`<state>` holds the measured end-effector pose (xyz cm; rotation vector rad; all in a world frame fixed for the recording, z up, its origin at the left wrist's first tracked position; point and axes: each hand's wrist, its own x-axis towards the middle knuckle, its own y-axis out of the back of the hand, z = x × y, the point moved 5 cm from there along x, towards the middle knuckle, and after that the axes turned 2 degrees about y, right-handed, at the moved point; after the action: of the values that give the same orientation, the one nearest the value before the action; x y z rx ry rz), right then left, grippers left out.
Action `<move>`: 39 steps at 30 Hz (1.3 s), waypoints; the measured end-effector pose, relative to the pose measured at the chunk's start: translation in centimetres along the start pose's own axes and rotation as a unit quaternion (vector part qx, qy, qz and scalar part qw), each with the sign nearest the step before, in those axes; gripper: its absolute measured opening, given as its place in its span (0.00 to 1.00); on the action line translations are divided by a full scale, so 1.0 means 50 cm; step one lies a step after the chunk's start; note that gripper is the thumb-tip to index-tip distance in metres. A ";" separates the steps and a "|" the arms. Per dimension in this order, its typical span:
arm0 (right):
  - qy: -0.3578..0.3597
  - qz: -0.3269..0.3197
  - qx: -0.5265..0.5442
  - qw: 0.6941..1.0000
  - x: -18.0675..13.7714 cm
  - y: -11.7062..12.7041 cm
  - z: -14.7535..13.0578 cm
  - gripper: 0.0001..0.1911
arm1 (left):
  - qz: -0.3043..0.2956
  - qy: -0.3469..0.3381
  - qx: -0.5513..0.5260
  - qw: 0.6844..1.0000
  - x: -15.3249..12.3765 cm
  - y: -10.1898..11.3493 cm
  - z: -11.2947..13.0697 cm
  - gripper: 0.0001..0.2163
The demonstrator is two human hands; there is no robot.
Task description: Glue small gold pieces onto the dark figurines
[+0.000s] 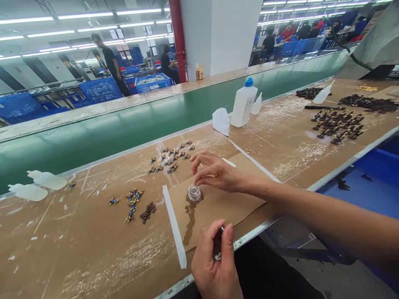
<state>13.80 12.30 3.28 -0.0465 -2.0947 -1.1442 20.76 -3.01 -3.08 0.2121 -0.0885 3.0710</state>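
Note:
My right hand (pixel 215 171) reaches in from the right over a brown cardboard sheet (pixel 224 207). Its thumb and forefinger are pinched together just above a small clear round dish (pixel 195 193); what they pinch is too small to name. My left hand (pixel 215 265) is at the table's near edge, fingers curled round a small dark part with a metal tip. A dark stain runs down the cardboard below the dish. Small blue-and-gold parts (pixel 171 160) lie in a loose group beyond the right hand, and more of them (pixel 132 199) to the left by a heap of dark rings (pixel 148 211).
A green conveyor belt (pixel 124 124) runs behind the worktable. A white bottle with a blue cap (pixel 243 104) and a crumpled white tissue (pixel 221 120) stand at the back. Dropper bottles (pixel 37 185) lie at the left. Dark parts (pixel 336 122) cover the far right. People work in the background.

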 end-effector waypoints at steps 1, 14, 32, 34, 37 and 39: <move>0.001 -0.004 -0.004 1.000 0.001 -0.001 0.000 0.04 | 0.000 -0.002 -0.001 1.000 0.000 0.000 0.000 0.03; -0.012 -0.070 -0.069 0.995 0.021 -0.006 -0.012 0.05 | -0.016 -0.034 0.023 0.999 0.002 0.003 0.014 0.04; 0.001 -0.095 -0.111 0.989 0.034 0.000 -0.027 0.08 | -0.047 -0.134 0.091 0.986 0.015 0.011 0.018 0.08; 0.000 -0.102 -0.095 0.990 0.035 0.001 -0.030 0.08 | -0.024 -0.084 0.087 0.992 0.014 0.013 0.014 0.09; -0.015 -0.088 0.000 0.996 0.032 0.015 -0.039 0.05 | 0.024 0.029 0.017 0.999 0.012 0.016 0.004 0.11; -0.043 -0.050 0.100 0.993 0.023 0.033 -0.045 0.04 | 0.043 0.103 -0.049 0.993 0.011 0.014 -0.005 0.11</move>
<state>14.89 11.28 5.91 0.1064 -2.3020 -0.9992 20.14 -3.67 -3.28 -0.1174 -0.2430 3.1407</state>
